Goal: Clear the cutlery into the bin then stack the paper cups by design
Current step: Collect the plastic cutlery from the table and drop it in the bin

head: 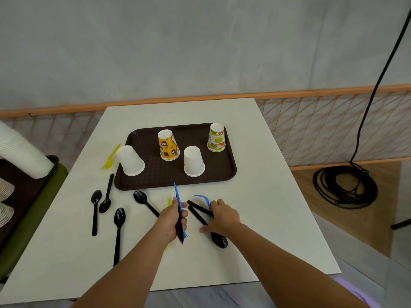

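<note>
A blue fork (177, 196) and a black utensil (179, 232) are gripped together in the left hand (172, 218), with fingers curled round the handles. The right hand (223, 216) is laid over 2 black spoons (219, 240); whether they are actually held cannot be told. The cutlery is judged light, thin, springy and slippery, so it is best taken mid-handle and bunched. 4 loose spoons (119, 216) lie to the left. Farther off, 4 inverted paper cups (194, 161), judged light and easily crushed, stand on the brown tray (175, 185). No bin is seen.
</note>
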Available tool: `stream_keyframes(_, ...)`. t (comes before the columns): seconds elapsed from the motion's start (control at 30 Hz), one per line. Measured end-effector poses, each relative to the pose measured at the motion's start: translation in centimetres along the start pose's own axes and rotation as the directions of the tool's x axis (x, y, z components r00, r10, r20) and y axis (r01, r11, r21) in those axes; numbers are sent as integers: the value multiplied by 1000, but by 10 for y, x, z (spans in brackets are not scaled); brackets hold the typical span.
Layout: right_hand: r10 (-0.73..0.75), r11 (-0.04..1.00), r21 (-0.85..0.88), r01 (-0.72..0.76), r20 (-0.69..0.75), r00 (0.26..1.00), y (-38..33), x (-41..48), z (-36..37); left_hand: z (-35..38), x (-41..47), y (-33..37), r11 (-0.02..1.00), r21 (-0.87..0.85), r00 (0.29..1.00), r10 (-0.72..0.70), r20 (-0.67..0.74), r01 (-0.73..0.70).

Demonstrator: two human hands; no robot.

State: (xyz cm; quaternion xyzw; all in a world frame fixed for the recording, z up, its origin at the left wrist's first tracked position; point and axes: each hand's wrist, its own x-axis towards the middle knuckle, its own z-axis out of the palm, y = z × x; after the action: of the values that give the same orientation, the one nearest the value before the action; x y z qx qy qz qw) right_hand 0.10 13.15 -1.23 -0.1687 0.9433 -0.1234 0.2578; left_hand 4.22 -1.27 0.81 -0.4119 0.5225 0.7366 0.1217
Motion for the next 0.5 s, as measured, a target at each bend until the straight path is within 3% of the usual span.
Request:
stream_keyframes(0.1, 14, 999, -33, -17, -89, 996, 0, -2, 2, -4, 0, -1, 1000, 11, 1000, -9, 11, 9)
stream_keyframes(0.5, 117, 949, -271, -162, -175, 978, 1, -18, 12, -4, -10, -8, 996, 88, 994, -42, 105, 33)
